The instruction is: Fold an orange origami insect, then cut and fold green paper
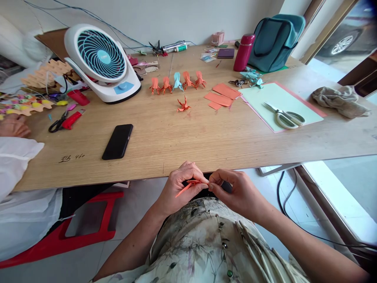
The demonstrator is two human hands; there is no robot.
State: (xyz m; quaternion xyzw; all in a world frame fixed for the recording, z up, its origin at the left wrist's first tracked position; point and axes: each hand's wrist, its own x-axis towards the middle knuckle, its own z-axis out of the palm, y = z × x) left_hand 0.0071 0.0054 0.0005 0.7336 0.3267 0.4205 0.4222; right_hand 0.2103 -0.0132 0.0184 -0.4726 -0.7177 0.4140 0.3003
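Note:
Just below the table's front edge, my left hand (184,184) is closed on a small piece of folded orange paper (188,184), whose pointed end sticks out toward my left. My right hand (232,188) pinches the other end of it between thumb and forefinger; the fingers hide most of that end. On the table ahead stands a row of several folded paper figures (189,80), orange except for one light blue. In front of the row lies another orange folded figure (183,105) with pointed limbs.
Orange paper pieces (219,99) and scissors (287,118) on pale green sheets (259,100) lie right of the figures. A black phone (117,141) and a white fan (101,63) are left. Farther back stand a magenta bottle (244,52) and teal bag (277,43). Someone's hand (13,125) rests far left.

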